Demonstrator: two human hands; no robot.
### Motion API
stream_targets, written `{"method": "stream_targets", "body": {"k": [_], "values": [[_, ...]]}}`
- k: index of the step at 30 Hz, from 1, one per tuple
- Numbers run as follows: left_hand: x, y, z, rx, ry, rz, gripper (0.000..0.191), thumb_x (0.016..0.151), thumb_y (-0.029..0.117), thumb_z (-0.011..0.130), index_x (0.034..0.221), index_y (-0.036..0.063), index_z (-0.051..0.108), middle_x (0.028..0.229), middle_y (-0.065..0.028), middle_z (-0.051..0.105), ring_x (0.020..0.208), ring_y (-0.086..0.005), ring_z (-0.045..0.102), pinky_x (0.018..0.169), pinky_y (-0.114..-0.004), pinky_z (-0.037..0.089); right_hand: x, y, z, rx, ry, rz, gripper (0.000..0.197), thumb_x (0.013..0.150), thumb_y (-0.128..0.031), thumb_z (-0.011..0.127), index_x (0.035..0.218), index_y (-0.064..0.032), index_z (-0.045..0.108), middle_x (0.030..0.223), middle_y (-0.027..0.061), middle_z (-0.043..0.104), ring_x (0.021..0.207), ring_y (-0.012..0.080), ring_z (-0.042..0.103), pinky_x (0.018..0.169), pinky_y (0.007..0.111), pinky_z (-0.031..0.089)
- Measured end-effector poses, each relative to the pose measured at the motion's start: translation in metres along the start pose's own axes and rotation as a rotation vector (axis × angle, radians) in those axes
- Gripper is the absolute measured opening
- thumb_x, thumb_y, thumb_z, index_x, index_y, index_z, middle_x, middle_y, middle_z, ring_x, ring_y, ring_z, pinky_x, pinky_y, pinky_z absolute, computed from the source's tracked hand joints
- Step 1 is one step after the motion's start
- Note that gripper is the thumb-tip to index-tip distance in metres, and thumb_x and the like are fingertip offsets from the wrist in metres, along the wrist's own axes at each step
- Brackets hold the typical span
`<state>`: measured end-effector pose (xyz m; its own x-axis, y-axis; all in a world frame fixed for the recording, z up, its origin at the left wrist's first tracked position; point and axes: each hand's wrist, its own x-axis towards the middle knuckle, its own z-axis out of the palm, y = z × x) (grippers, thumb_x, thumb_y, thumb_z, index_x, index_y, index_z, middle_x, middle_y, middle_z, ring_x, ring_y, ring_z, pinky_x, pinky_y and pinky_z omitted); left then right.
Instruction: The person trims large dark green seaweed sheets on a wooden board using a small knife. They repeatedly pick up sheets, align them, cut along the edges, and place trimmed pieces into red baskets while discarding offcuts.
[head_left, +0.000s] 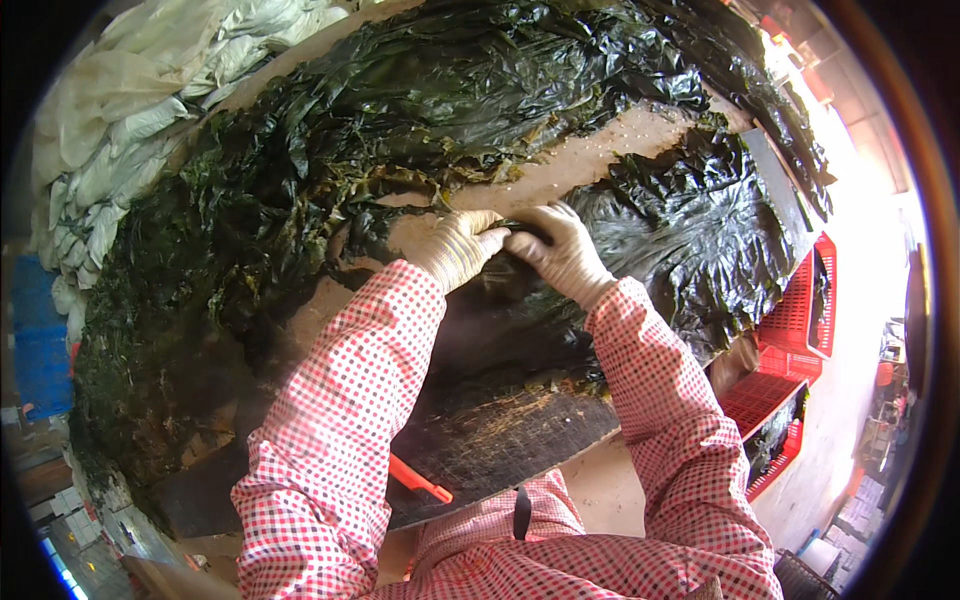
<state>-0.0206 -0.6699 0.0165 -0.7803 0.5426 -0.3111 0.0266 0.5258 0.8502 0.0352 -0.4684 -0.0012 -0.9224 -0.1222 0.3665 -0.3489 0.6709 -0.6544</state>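
Note:
My left hand (459, 251), in a striped knit work glove, pinches the end of a dark green kelp blade (517, 225). Against it, fingertips nearly touching, my right hand (561, 251) in a pale glove grips the same end. Below the hands the kelp spreads over a dark cutting board (517, 442), partly in shadow. To the right, a flattened stack of glossy kelp blades (697, 225) fans out with ruffled edges. A tool with an orange-red handle (420, 480) lies on the board beside my left sleeve, which hides its other end.
A large heap of loose kelp (450, 82) covers the table's far side and left. Pale sacks or sheeting (127, 127) are piled behind it. Red plastic crates (787, 315), some holding kelp, stand at the right. A blue object (37, 337) sits at far left.

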Motion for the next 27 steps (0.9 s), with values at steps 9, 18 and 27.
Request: {"method": "stream_targets", "body": {"k": [9,18,27], "values": [[-0.031,-0.006,-0.026,0.214,-0.445,-0.236,0.052,0.076,0.046,0.088,0.095,-0.0005,0.074,0.085,-0.0093,0.073,0.080,-0.0190,0.066,0.076,-0.037,0.052,-0.032,0.025,0.051,0.248,0.445,0.306,0.018,0.092,-0.019,0.076,0.095,-0.0015,0.069,0.081,0.0105,0.066,0.077,0.0226,0.063,0.074,0.033,0.052],[-0.096,-0.053,-0.054,-0.600,-0.068,-0.048,0.029,0.090,0.015,0.072,0.115,-0.0005,0.069,0.111,-0.0037,0.070,0.097,-0.0136,0.064,0.086,-0.030,0.050,-0.025,0.020,0.048,0.311,0.562,0.363,0.015,0.094,-0.017,0.072,0.094,-0.0018,0.068,0.083,0.0160,0.065,0.076,0.0322,0.062,0.073,0.039,0.052],[-0.123,-0.079,0.029,-0.846,0.205,-0.299,0.023,0.094,0.027,0.071,0.105,0.0069,0.071,0.093,0.0027,0.066,0.081,-0.0108,0.060,0.080,-0.027,0.049,-0.020,0.021,0.045,0.217,0.536,0.292,0.013,0.088,-0.013,0.075,0.090,-0.0021,0.069,0.081,0.0184,0.068,0.077,0.0370,0.067,0.071,0.042,0.054]]}}
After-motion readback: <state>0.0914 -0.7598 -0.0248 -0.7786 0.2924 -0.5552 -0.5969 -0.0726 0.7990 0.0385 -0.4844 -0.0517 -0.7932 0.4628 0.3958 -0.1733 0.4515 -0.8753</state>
